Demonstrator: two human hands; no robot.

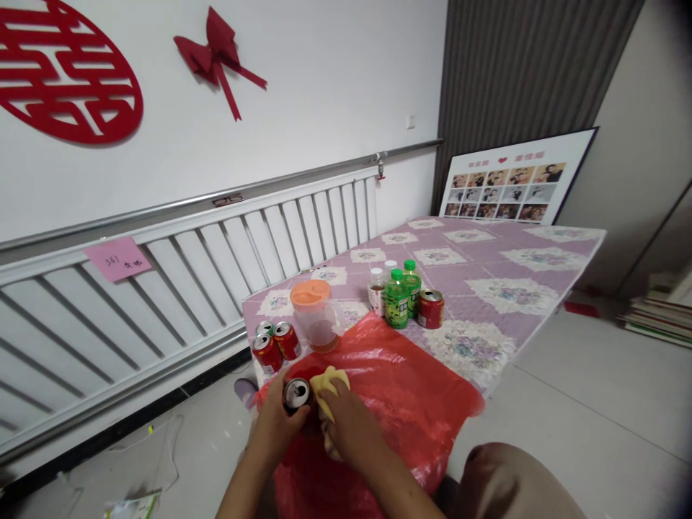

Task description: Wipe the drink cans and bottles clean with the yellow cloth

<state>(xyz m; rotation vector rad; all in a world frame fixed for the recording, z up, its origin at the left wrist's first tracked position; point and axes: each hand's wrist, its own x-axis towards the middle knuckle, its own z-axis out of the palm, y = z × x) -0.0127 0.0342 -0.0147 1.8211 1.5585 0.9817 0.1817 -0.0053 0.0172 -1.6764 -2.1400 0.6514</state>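
Observation:
My left hand (277, 422) is wrapped round an opened drink can (297, 393), its silver top facing up. A yellow cloth (331, 376) is bunched in my right hand (346, 422), close against the can's right side. Under both hands a red plastic sheet (389, 375) covers the near part of the table and hangs over its front edge. Left of the hands stand several opened cans (268, 353), red ones in front. A clear plastic pitcher (316, 324) with an orange lid is just beyond the can, with a little liquid at its bottom.
Green-capped bottles (397, 303), white-capped bottles (376, 292) and another red can (431, 310) stand mid-table on a purple flowered tablecloth (476, 249). A white radiator (216, 252) runs along the wall at left. A photo board (513, 180) leans behind the table.

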